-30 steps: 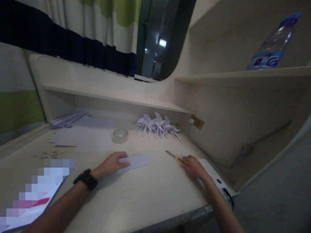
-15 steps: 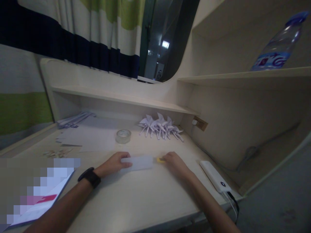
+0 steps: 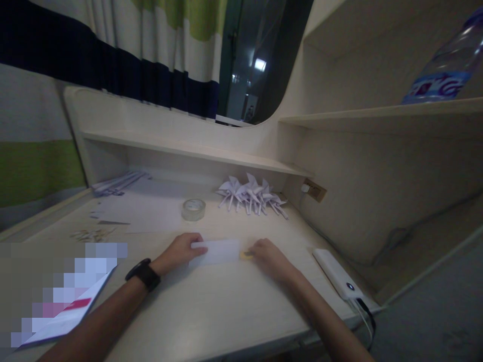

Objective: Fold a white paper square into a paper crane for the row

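1. The left hand [image 3: 180,251] lies flat on the desk [image 3: 226,311], its fingertips pressing down the left end of a white paper strip [image 3: 219,250]; it pins the strip and does not grip it.
2. The paper strip lies flat on the desk between the two hands, its long side running left to right, on the near side of the tape roll [image 3: 193,209].
3. The right hand [image 3: 268,257] rests on the desk at the right end of the paper strip, fingers curled around a yellow-handled knife [image 3: 246,255]; only the yellow handle tip shows, touching or just beside the strip's right edge, and the blade is hidden.
4. A dark watch [image 3: 144,274] sits on the left wrist, to the left of the paper strip.
5. The clear tape roll lies flat beyond the paper strip, toward the back shelf.
6. A cluster of folded white paper shapes [image 3: 252,195] lies beyond the strip and to the right of the tape roll, against the back wall.
7. Loose white sheets [image 3: 147,208] lie to the left of the tape roll.
8. A white power bank [image 3: 337,274] with a cable lies on the desk's right edge, to the right of the right hand and apart from it.
9. A water bottle [image 3: 447,65] stands on the upper right shelf, well apart from the strip.
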Demonstrator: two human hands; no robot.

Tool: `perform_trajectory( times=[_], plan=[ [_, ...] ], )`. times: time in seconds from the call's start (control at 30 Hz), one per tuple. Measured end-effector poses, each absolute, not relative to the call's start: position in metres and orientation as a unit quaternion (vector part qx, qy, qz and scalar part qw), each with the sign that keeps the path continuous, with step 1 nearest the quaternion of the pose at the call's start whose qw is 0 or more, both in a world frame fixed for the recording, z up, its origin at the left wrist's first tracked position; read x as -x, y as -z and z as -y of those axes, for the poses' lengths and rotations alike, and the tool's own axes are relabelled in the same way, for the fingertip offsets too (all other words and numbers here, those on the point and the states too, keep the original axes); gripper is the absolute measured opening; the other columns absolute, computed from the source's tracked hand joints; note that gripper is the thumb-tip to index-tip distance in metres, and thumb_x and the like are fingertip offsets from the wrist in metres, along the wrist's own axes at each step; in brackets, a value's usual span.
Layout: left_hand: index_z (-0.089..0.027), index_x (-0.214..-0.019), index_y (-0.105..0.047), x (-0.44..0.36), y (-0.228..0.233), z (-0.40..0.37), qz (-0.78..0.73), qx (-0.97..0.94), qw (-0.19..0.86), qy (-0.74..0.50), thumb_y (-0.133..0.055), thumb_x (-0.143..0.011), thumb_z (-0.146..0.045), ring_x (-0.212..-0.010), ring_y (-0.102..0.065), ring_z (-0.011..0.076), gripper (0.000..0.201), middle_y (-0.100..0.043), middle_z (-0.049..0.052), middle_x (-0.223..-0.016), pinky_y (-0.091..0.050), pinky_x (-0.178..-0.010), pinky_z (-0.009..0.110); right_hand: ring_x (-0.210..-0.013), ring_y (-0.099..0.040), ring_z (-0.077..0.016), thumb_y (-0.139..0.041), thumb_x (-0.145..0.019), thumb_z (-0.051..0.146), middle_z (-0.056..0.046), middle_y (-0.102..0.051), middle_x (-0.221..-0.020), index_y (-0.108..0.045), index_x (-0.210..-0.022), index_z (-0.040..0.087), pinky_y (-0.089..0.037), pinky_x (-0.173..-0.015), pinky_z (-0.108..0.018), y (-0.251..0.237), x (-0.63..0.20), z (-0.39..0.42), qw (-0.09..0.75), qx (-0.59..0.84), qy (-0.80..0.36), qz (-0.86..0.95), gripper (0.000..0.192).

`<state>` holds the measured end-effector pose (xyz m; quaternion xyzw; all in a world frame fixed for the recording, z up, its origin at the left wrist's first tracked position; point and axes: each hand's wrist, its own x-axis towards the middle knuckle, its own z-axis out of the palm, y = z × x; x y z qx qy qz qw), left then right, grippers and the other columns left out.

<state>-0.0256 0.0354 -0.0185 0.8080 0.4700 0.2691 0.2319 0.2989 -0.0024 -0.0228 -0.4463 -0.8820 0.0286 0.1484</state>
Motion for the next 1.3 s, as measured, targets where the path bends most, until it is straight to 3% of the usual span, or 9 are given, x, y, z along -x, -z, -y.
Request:
perform_trajectory(
  times=[0.23,0.33,0.43,0.63,0.97,1.2,1.3],
  plan=[
    [-0.016,-0.090,-0.064,0.022,0.012,-0.024,-0.501,-0.806,0.178,-0.258,-0.054,-0.080,-0.046,-0.081,-0.062,0.0256,0.033,-0.069,0.008,-0.088,-0.044,-0.073,0.034,-0.088,-0.051,-0.0195,-0.060,-0.085,0.021,-0.008,-0.061,-0.093,-0.067,-0.098,0.019,-0.038,-0.080,-0.030,0.024,-0.295,-0.002,0.136,0.453,-0.022,0.881,0.016],
    [-0.016,-0.110,-0.061,0.016,0.005,-0.011,-0.499,-0.820,0.056,-0.274,-0.058,-0.079,-0.043,-0.102,-0.057,0.0300,0.041,-0.065,0.012,-0.111,-0.040,-0.090,0.041,-0.088,-0.051,-0.0194,-0.059,-0.085,0.023,-0.007,-0.061,-0.092,-0.067,-0.098,0.019,-0.038,-0.080,-0.030,0.024,-0.295,-0.003,0.136,0.450,-0.024,0.882,0.016],
    [-0.021,-0.127,-0.053,0.005,0.000,-0.001,-0.413,-0.867,-0.030,-0.278,-0.055,-0.084,-0.036,-0.126,-0.040,0.0309,0.046,-0.050,0.010,-0.137,-0.027,-0.105,0.047,-0.088,-0.052,-0.0196,-0.061,-0.084,0.023,-0.007,-0.061,-0.091,-0.068,-0.098,0.019,-0.038,-0.079,-0.030,0.023,-0.295,-0.004,0.135,0.450,-0.027,0.882,0.016],
    [-0.037,-0.136,-0.043,-0.017,0.010,-0.011,-0.277,-0.946,0.017,-0.167,-0.035,-0.096,-0.033,-0.140,-0.017,0.0269,0.041,-0.038,-0.004,-0.148,-0.010,-0.111,0.052,-0.084,-0.053,-0.0185,-0.062,-0.084,0.027,-0.007,-0.062,-0.088,-0.069,-0.096,0.020,-0.038,-0.078,-0.029,0.021,-0.292,-0.006,0.131,0.441,-0.043,0.887,0.016],
    [-0.041,-0.141,-0.031,-0.012,0.037,-0.025,-0.316,-0.937,0.071,-0.133,-0.023,-0.098,-0.044,-0.138,-0.023,0.0296,0.044,-0.030,-0.001,-0.151,-0.015,-0.109,0.053,-0.085,-0.052,-0.0177,-0.059,-0.087,0.028,-0.006,-0.060,-0.093,-0.064,-0.116,0.024,-0.039,-0.077,-0.028,0.016,-0.292,0.003,0.151,0.430,-0.079,0.887,0.030],
    [-0.039,-0.136,-0.042,-0.016,0.027,-0.025,-0.311,-0.936,0.055,-0.155,-0.030,-0.097,-0.045,-0.131,-0.036,0.0309,0.042,-0.040,0.002,-0.146,-0.024,-0.104,0.050,-0.084,-0.052,-0.0177,-0.060,-0.086,0.026,-0.006,-0.058,-0.093,-0.065,-0.115,0.025,-0.039,-0.077,-0.028,0.014,-0.293,0.010,0.150,0.442,-0.094,0.879,0.030],
    [-0.040,-0.137,-0.040,-0.019,0.026,-0.025,-0.303,-0.939,0.053,-0.157,-0.030,-0.097,-0.043,-0.133,-0.033,0.0292,0.042,-0.037,0.001,-0.148,-0.022,-0.106,0.050,-0.085,-0.052,-0.0178,-0.060,-0.086,0.026,-0.006,-0.058,-0.093,-0.065,-0.115,0.026,-0.039,-0.077,-0.028,0.014,-0.290,0.011,0.153,0.441,-0.094,0.880,0.029]
  ],
)
